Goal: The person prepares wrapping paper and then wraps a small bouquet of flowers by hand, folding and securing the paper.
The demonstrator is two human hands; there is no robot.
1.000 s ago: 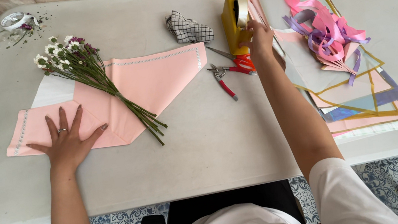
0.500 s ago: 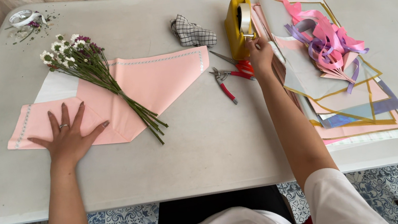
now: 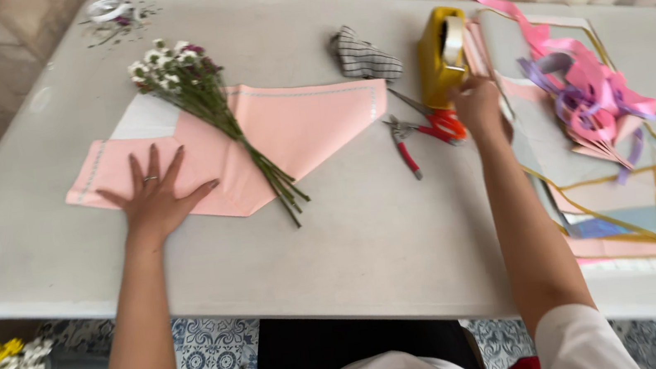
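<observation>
The left hand (image 3: 153, 199) lies flat, palm down, with all five fingers spread wide on the single large sheet of pale pink wrapping paper (image 3: 289, 135); it grips nothing, and its forearm runs straight back toward the near table edge. One ring shows on a finger. The paper lies spread on the grey table (image 3: 368, 238), left of its middle. One small bunch of white and purple flowers with long green stems (image 3: 206, 108) lies slantwise across the paper, blooms toward the far left, stem ends pointing past the paper's near edge, just right of the spread fingers and not touching them.

Further right lies one crumpled piece of black-and-white checked cloth (image 3: 362, 57), then two red-handled tools, a pair of pliers (image 3: 405, 143) and a pair of scissors (image 3: 432, 117), side by side.

The right arm stretches forward, nearly straight. The right hand (image 3: 478, 103) is at the near end of the one yellow tape dispenser (image 3: 441, 58), fingers curled and touching it; motion blur hides whether it actually pinches tape.

At the far right a stack of coloured paper sheets (image 3: 640, 213), too overlapped to count, carries a tangle of pink and lilac ribbons (image 3: 593, 98)
</observation>
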